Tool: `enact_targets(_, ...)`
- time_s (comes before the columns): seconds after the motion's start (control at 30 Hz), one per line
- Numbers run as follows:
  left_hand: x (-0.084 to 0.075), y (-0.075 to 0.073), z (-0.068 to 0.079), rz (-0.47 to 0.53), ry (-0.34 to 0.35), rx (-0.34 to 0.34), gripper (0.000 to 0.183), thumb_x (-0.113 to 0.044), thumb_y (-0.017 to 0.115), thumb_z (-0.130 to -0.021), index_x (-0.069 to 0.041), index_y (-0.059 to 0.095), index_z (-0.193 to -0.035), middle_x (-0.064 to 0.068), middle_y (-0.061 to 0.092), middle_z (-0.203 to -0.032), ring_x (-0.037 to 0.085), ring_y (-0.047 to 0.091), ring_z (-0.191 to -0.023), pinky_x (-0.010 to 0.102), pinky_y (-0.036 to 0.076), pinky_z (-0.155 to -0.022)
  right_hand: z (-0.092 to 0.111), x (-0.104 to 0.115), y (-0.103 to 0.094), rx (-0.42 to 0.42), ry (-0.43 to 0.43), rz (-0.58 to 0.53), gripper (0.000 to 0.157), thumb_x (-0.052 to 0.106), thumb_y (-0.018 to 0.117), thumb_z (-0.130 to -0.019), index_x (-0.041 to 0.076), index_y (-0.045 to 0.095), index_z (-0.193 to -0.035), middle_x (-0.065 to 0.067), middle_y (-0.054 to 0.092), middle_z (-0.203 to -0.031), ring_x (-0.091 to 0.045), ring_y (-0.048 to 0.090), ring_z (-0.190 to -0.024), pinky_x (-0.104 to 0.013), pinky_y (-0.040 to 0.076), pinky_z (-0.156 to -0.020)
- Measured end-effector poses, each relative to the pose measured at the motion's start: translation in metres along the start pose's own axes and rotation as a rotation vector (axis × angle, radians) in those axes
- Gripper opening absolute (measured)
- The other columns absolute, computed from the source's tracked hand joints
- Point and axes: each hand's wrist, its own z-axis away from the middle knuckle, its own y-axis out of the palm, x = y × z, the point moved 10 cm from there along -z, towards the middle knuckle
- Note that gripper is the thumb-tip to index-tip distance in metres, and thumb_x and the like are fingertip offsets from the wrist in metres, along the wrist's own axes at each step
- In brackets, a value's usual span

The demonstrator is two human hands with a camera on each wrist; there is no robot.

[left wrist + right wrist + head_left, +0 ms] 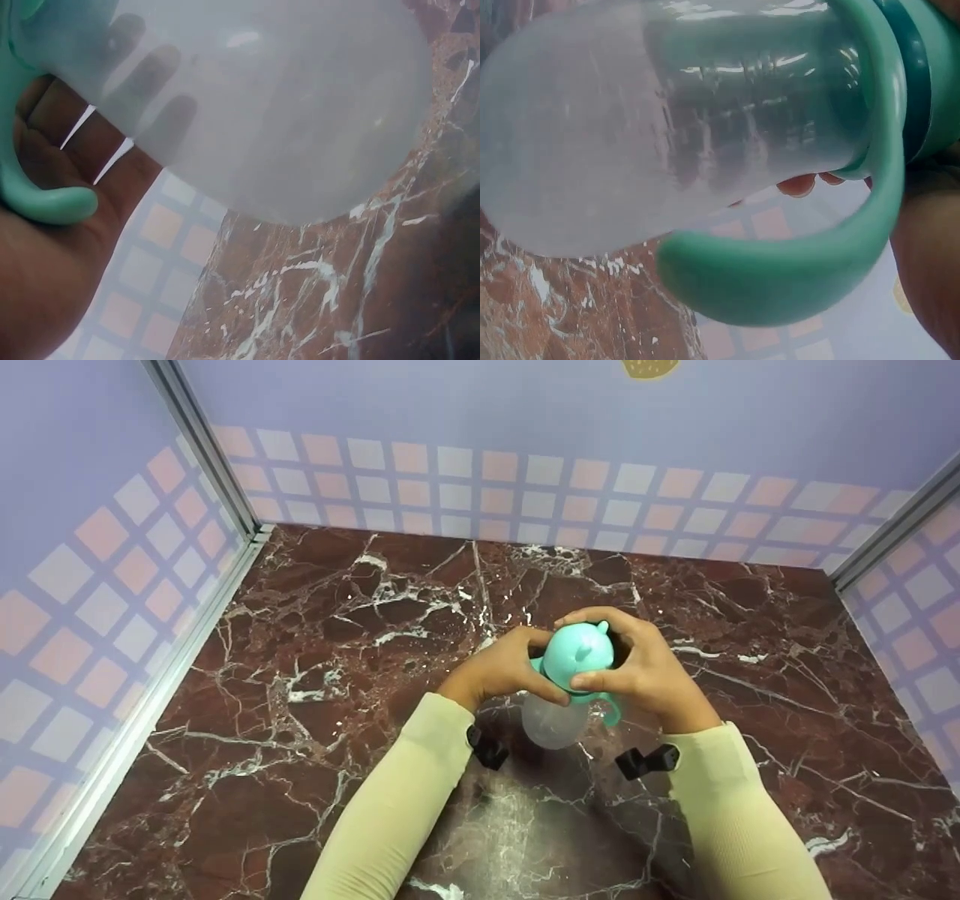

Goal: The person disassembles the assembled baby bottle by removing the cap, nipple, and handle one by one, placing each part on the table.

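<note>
A baby bottle [553, 725] with a clear, frosted-looking body is held in the air, tilted, with its rounded base toward the person. Its mint-green domed cap [576, 651] has small ear-like knobs. My left hand [495, 669] grips the bottle around its neck from the left; in the left wrist view its fingers show through the translucent body [300, 112]. From the right, my right hand [649, 671] holds the cap, its thumb lying across the near side. A curved green handle [772, 285] stands out beside the body, and another handle [56, 204] curls past the left palm.
Below lies a dark red marbled tabletop [360, 675] with white veins. Purple panels with pink and white squares form a back wall [480, 487], a left wall [105, 562] and a right wall [919, 585]. Black wrist mounts [487, 750] sit at the cuffs.
</note>
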Motion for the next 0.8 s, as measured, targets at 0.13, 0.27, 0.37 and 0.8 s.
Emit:
enact_targets(0.13, 0.003, 0.003, 0.001, 0.010, -0.011, 0.005, 0.052, -0.005, 0.087, -0.065, -0.005, 0.068, -0.114, 0.008, 0.069, -0.114, 0.018, 0.064, -0.103, 0.032, 0.052, -0.094, 0.001, 0.010, 0.004, 0.029, -0.019, 0.022, 0.060, -0.004, 0.084, -0.066, 0.004, 0.062, -0.121, -0.018, 0.062, -0.124, -0.026, 0.063, -0.108, -0.033, 0.054, -0.090)
enact_targets(0.27, 0.004, 0.001, 0.001, -0.036, -0.015, -0.019, 0.051, -0.004, 0.087, -0.065, -0.006, 0.069, -0.112, 0.007, 0.069, -0.114, 0.017, 0.064, -0.103, 0.032, 0.051, -0.095, -0.001, 0.014, 0.009, 0.056, -0.009, 0.078, 0.060, 0.002, 0.086, -0.066, 0.010, 0.063, -0.121, -0.009, 0.065, -0.122, -0.025, 0.063, -0.108, -0.034, 0.054, -0.090)
enact_targets(0.37, 0.004, -0.001, 0.001, -0.059, -0.010, -0.018, 0.051, -0.005, 0.088, -0.064, -0.006, 0.069, -0.112, 0.006, 0.070, -0.113, 0.016, 0.064, -0.102, 0.031, 0.051, -0.094, -0.002, 0.015, 0.009, 0.059, -0.006, 0.092, 0.060, 0.001, 0.086, -0.067, 0.011, 0.063, -0.121, -0.009, 0.065, -0.122, -0.024, 0.064, -0.108, -0.032, 0.055, -0.090)
enact_targets(0.8, 0.004, -0.004, 0.003, -0.032, 0.025, -0.015, 0.053, -0.010, 0.087, -0.066, -0.012, 0.070, -0.116, 0.003, 0.070, -0.114, 0.016, 0.064, -0.105, 0.033, 0.050, -0.096, -0.003, 0.016, 0.004, 0.043, -0.052, 0.070, 0.064, -0.003, 0.086, -0.064, 0.008, 0.062, -0.122, -0.019, 0.063, -0.124, -0.026, 0.062, -0.111, -0.033, 0.053, -0.093)
